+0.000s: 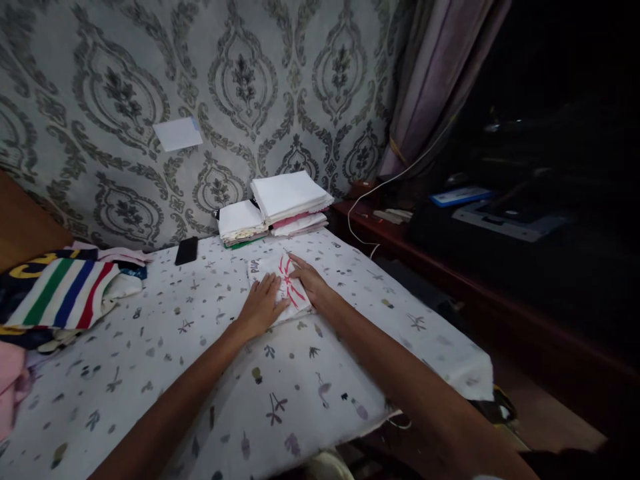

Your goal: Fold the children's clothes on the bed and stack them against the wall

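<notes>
A folded white garment point(295, 298) with a red burst print and dark lettering lies flat on the patterned white cloth. My left hand point(262, 305) rests palm down on its left side, fingers spread. Along the upper right edge of the garment, my right hand point(309, 280) touches the fabric with its fingers stretched out. Part of the print and lettering is covered by my hands. Just behind are two neat stacks of folded clothes, a lower one point(241, 219) on the left and a taller one point(293, 193) on the right.
A black phone point(187, 251) lies near the wall. On the left is a pile of clothes with a striped garment point(67, 293) and a pink cloth point(11, 383). A white cable point(356, 217) hangs beside a dark wooden ledge point(430, 260) on the right. The patterned cloth point(200, 373) ends at the front right.
</notes>
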Demonstrator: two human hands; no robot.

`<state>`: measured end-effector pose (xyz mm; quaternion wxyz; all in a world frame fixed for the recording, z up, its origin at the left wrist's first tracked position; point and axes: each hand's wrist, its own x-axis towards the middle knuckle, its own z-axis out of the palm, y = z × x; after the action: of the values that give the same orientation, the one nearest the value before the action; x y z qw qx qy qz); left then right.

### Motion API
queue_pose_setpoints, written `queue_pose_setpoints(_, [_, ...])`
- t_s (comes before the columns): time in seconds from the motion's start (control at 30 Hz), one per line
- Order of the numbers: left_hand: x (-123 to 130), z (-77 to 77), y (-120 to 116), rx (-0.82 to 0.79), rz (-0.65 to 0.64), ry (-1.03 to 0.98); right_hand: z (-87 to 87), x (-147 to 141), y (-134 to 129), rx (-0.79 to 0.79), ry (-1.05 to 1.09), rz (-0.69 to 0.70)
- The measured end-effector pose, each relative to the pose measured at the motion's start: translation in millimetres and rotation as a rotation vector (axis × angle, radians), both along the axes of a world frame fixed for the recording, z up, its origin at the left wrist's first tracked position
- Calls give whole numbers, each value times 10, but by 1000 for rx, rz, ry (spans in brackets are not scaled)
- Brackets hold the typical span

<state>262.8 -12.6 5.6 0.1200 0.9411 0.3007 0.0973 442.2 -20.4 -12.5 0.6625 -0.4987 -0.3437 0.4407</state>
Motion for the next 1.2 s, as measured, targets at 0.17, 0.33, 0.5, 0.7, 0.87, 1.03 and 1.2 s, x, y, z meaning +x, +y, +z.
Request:
queue_pose_setpoints(0.17, [1,42,-40,49,-26,52,99,53,-58,41,-436,-144])
queue_pose_setpoints(0.33, [76,51,-23,66,-35,59,158,-17,-1,161,-904,44])
queue_pose_setpoints(0.5, [141,-10,256,-14,25,36,-18,39,66,45,-957,113])
queue_pose_setpoints(0.7, [258,4,880,-164,222,-11,-67,39,41,-1,-1130,113])
queue_pose_setpoints(0.87, [259,-4,968,-172,372,-158,1,3,10,-60,-1192,123])
queue_pose_setpoints(1.03, [76,-54,518,-377,556,-591,4,14,7,-66,-1204,132])
queue_pose_setpoints(1.2, [-30,13,-35,-1148,585,-1114,-44,9,42,-46,-1198,102])
